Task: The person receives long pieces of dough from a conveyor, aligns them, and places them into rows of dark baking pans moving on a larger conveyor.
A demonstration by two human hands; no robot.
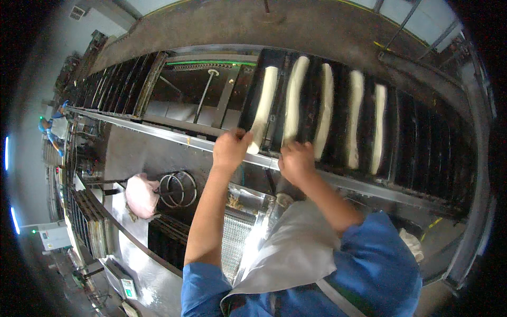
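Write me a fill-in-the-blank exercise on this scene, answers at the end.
1. The black trays hold exactly ____ long pale strips.
2. Counting from the left, the left hand is nearest the ____ strip.
3. The right hand hides the near end of the ____ strip from the left.
4. The person's sleeves are coloured ____.

Missing words: five; first; second; blue.

Just toward nine o'clock from the centre, your left hand sits with fingers curled at the near end of the leftmost pale strip. Toward three, your right hand bends its fingers at the near end of the second strip; whether either grips is unclear. Three more strips lie between one and three on black trays. You have a pink bundle between eight and nine, beside metal rings, and a co-worker far off past nine.
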